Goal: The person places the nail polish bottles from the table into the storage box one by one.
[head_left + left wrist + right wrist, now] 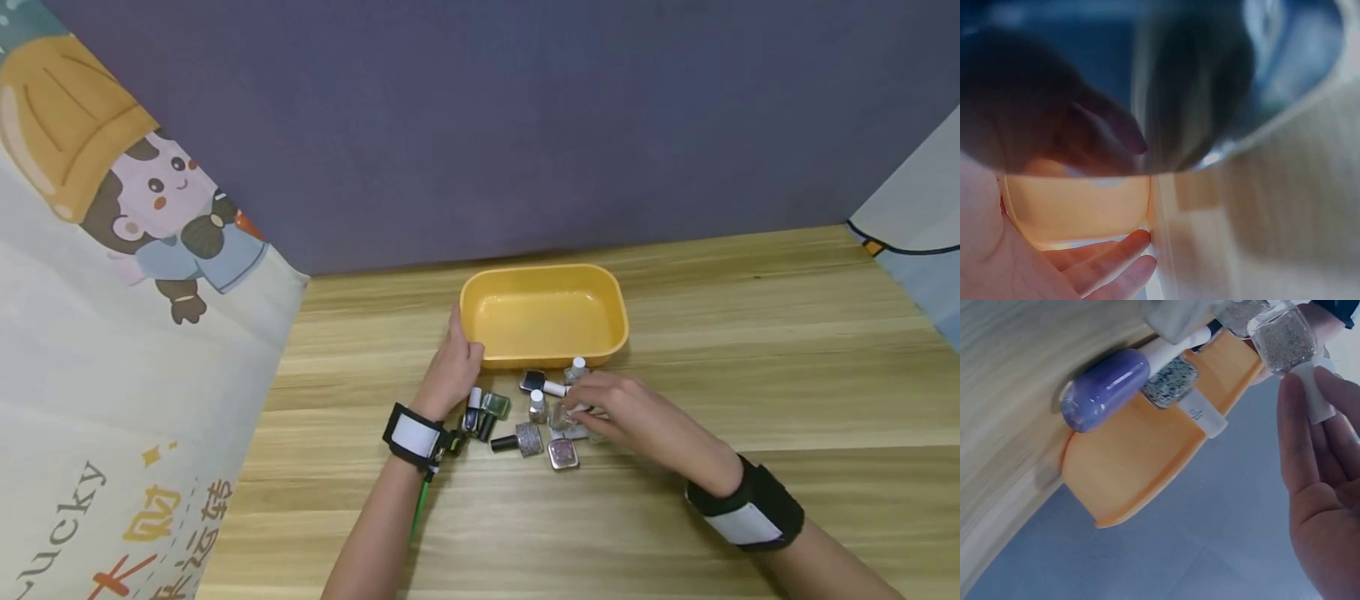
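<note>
A small clear nail polish bottle with silvery glitter (1285, 340) is pinched by its white cap between the thumb and fingers of my right hand (626, 408). Several other nail polish bottles lie close by, among them a pinkish glitter one (562, 454), a silver glitter one with a black cap (528, 439) and a green one (496, 406). My left hand (447, 371) rests at the front left corner of a yellow tray (551, 362), its fingers fairly straight along the outside. A blurred dark shape covers much of the left wrist view, hiding the thumb side.
The tray stands near the back of the wooden table (675, 542), behind the bottles. A dark blue-grey panel (525, 133) rises behind it, and a printed cartoon cloth (97, 350) hangs on the left. A thin green strip (420, 504) shows beside the left wrist.
</note>
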{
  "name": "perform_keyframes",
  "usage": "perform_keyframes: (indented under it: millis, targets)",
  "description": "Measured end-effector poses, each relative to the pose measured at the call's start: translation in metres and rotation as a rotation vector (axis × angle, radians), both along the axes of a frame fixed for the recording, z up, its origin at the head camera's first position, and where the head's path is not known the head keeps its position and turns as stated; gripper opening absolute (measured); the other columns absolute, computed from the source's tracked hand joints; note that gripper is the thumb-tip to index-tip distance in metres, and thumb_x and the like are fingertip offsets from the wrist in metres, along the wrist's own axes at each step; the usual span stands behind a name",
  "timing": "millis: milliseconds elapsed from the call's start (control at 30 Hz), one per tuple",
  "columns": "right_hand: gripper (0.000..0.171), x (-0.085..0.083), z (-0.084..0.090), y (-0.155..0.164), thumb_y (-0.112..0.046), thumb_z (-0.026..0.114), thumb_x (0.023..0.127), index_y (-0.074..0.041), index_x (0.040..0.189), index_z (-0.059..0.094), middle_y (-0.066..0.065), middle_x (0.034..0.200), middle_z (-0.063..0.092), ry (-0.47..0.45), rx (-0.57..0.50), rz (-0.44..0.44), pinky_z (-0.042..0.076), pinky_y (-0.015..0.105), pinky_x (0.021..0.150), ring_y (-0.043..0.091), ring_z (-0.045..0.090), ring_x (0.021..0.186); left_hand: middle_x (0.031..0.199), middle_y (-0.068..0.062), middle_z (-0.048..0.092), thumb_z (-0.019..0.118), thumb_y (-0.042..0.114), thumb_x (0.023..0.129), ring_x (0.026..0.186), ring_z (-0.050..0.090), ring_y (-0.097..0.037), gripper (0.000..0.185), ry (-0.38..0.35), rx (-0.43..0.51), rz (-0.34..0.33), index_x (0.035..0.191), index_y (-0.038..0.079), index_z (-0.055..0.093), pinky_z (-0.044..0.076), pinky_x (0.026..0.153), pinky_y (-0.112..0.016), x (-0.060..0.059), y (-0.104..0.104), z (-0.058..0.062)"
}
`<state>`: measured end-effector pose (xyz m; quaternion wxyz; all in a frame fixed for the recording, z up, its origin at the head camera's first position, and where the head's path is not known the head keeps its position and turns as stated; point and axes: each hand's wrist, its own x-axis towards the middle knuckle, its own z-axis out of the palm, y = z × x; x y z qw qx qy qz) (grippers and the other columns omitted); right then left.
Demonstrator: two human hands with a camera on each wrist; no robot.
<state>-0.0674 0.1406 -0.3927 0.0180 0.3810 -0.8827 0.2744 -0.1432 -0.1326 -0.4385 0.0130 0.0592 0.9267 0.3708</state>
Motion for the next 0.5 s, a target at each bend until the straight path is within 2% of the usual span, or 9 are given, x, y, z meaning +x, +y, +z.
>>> perform_keyframes:
  millis: [133, 333, 500]
  targets:
    - [0.012, 0.004, 0.005, 0.000, -0.011, 0.075, 0.086, -0.015, 0.097, 0.077, -0.007, 0.097, 0.071, 0.009, -0.033, 0.025, 0.057, 0.033, 0.083, 0.009, 0.066, 0.091, 0.163, -0.015, 0.021, 0.041, 0.020, 0.098, 0.132, 0.044, -0.021, 0.080, -0.005, -0.004, 0.004, 0.160, 0.012, -0.009, 0.033, 0.115, -0.038, 0.001, -0.001, 0.001]
    - [0.017, 0.009, 0.012, -0.001, -0.008, 0.076, 0.084, -0.013, 0.099, 0.077, -0.005, 0.100, 0.073, 0.014, -0.103, 0.047, 0.058, 0.029, 0.080, 0.010, 0.068, 0.092, 0.163, -0.017, 0.022, 0.041, 0.020, 0.098, 0.137, 0.041, -0.022, 0.079, -0.013, 0.001, 0.004, 0.160, 0.011, -0.008, 0.031, 0.117, -0.039, 0.004, -0.003, 0.002]
    - [0.026, 0.008, 0.015, -0.001, 0.003, 0.080, 0.076, -0.010, 0.098, 0.077, 0.000, 0.101, 0.074, 0.104, -0.198, 0.063, 0.058, 0.028, 0.078, 0.016, 0.070, 0.091, 0.163, -0.015, 0.023, 0.041, 0.019, 0.099, 0.134, 0.044, -0.021, 0.079, 0.001, 0.000, -0.001, 0.160, 0.014, -0.008, 0.033, 0.116, -0.039, 0.003, -0.006, 0.001]
